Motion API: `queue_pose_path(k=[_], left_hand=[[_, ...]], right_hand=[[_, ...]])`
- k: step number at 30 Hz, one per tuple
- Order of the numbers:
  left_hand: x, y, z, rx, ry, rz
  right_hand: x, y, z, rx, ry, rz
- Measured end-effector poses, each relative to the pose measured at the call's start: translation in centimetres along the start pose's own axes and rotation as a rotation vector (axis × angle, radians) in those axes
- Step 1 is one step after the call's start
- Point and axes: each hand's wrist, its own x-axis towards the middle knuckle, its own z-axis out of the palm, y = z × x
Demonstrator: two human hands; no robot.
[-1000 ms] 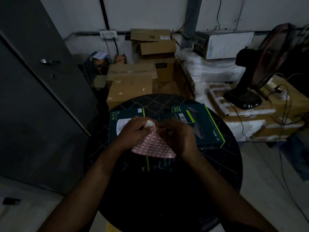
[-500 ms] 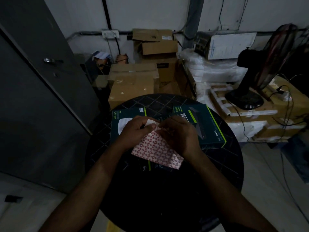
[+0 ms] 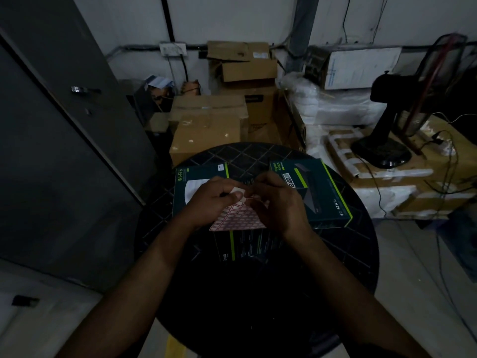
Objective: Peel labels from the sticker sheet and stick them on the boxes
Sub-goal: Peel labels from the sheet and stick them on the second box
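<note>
- Sheet (image 3: 238,218) is held above the worktop (image 3: 348,254), long axis running toward the person.
- Left hand (image 3: 210,198) grips its far corner; right hand (image 3: 277,205) pinches there too, hands together.
- Boxes: one (image 3: 183,200) just left, one (image 3: 322,192) just right, both near.

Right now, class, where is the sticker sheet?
In the head view the sticker sheet is held over the round table between the left hand and right hand, above the dark boxes.

Round black table (image 3: 335,267); cardboard boxes (image 3: 206,130) stacked beyond its far edge, black pedestal fan (image 3: 387,140) far right, grey cabinet (image 3: 51,151) left.
</note>
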Motion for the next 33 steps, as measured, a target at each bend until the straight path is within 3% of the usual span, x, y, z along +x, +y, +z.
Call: queue_pose_path(k=[10,16,26,33], left_hand=[[0.0,0.6,0.0,0.047,0.018,0.062],[-0.1,0.8,0.1,-0.001,0.047,0.027],[0.3,0.8,0.1,-0.088,0.028,0.051],[0.0,1.5,0.1,-0.104,0.032,-0.009]], right_hand=[[0.0,-0.2,0.3,-0.088,-0.059,0.103],[-0.2,-0.2,0.0,-0.054,0.023,0.121],[0.1,-0.7,-0.3,-0.083,0.109,-0.005],[-0.1,-0.6,-0.3,-0.069,0.084,-0.018]])
